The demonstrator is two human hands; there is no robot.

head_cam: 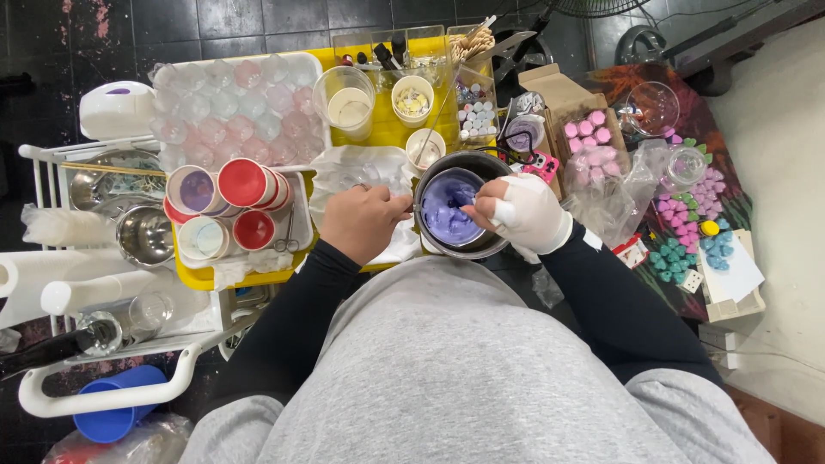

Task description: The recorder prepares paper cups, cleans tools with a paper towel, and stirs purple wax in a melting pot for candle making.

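Note:
A metal pot (434, 242) holding purple paste (449, 215) sits in front of me on a yellow tray (199, 277). My left hand (361, 221) grips the pot at its left rim. My right hand (522, 211), wrapped in white bandage, holds a thin stirring stick (469, 206) dipped into the purple paste.
Red and white cups (241, 185) stand at the left on the tray, a bubble-shaped mould (232, 107) behind them. Plastic cups (348, 99), small jars (477, 116) and pink and teal pieces (687, 223) lie to the back and right. A white cart with metal bowls (142, 232) is at the left.

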